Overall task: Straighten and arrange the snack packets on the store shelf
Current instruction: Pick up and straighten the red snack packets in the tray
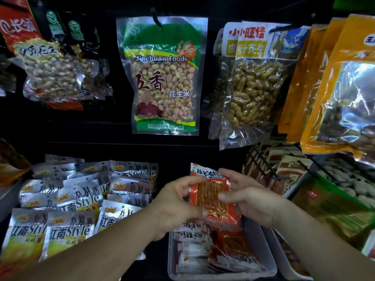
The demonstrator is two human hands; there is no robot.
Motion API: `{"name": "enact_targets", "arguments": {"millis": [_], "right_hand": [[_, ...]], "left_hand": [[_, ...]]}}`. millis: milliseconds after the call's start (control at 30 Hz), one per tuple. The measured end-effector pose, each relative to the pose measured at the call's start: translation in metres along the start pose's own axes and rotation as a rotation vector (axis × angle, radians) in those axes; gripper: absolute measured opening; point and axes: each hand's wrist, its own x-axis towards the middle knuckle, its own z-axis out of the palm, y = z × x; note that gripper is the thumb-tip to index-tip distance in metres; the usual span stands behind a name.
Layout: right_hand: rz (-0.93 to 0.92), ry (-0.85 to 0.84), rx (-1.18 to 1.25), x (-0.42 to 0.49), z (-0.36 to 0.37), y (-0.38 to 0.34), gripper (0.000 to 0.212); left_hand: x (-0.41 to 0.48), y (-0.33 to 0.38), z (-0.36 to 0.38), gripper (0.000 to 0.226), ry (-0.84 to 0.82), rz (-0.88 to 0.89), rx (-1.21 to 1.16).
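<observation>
Red snack packet [211, 196] upright, just above grey tray [271, 258] of like packets. Left hand [176, 203] pinches its left edge, right hand [250, 201] curls round right edge. Likely light, thin, slippery film, brittle sticks inside: hold by sealed side edges, not middle

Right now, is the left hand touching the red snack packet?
Touching. The head view shows the left hand pinching the red snack packet: fingers on its left edge, thumb on its lower front.
</observation>
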Motion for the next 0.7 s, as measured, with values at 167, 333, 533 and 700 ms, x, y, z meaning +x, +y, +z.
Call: {"name": "enact_targets", "arguments": {"millis": [167, 333, 533, 700], "right_hand": [[0.028, -0.066, -0.224, -0.002, -0.003, 0.010, 0.125], [-0.042, 0.023, -0.444, 0.006, 0.003, 0.019, 0.127], [-0.097, -0.022, -0.426, 0.002, 0.007, 0.016, 0.114], [-0.182, 0.276, -0.434, 0.008, -0.008, 0.025, 0.069]], "left_hand": [[0.004, -0.015, -0.008, 0.087, 0.001, 0.016, 0.099], [0.007, -0.014, -0.007, 0.058, 0.231, 0.118, 0.345], [0.009, -0.009, 0.031, 0.042, 0.160, 0.102, 0.247], [0.018, -0.019, 0.034, 0.033, 0.182, 0.058, 0.249]]}}
